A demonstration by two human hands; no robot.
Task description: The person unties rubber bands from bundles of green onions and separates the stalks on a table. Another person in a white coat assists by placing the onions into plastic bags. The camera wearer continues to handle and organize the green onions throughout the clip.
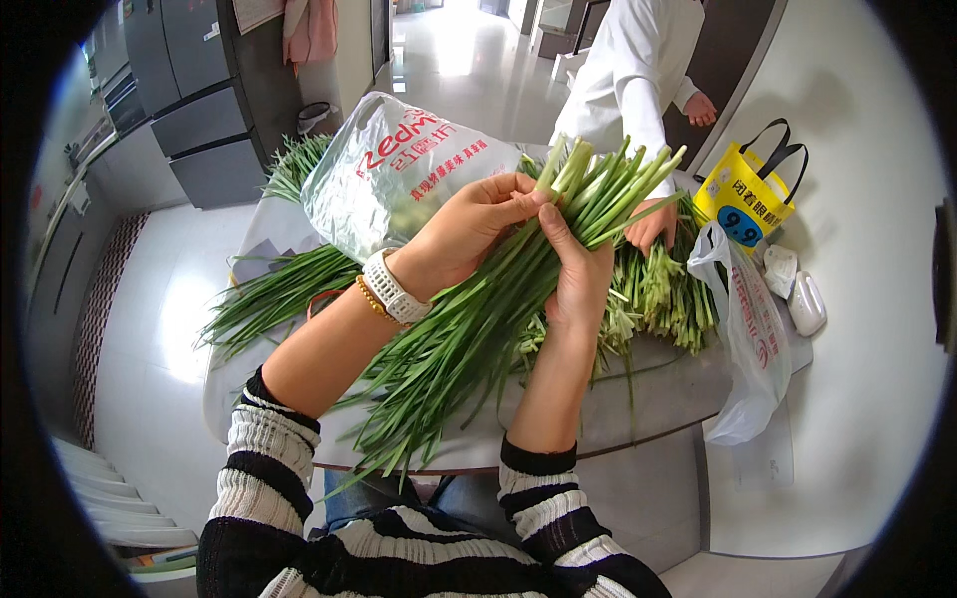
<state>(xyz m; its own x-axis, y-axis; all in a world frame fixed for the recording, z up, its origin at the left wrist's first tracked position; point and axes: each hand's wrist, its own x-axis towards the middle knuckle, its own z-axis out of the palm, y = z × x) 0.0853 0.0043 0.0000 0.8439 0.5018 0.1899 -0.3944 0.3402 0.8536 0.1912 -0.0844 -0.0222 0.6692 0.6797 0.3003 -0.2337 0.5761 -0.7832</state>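
My right hand [579, 276] grips a thick bunch of garlic chives [478, 306] above the table. The pale stem ends point away from me to the upper right, and the green leaves trail toward my lap. At the near side of the stems, my left hand [471, 232] pinches with thumb and forefinger; what exactly lies between the fingertips is too small to tell. Beneath and behind my right hand lies a pile of more chives [673, 299], stem ends toward me. Another bundle of chives [291, 291] rests on the left, partly behind my left forearm.
A printed white plastic bag [404, 172] stands behind my left hand. Across the table [658, 396], another person's hand [654, 224] reaches into the pile. To the right are a crumpled plastic bag [748, 329], a yellow bag [748, 190] and a white case [807, 303] by the wall.
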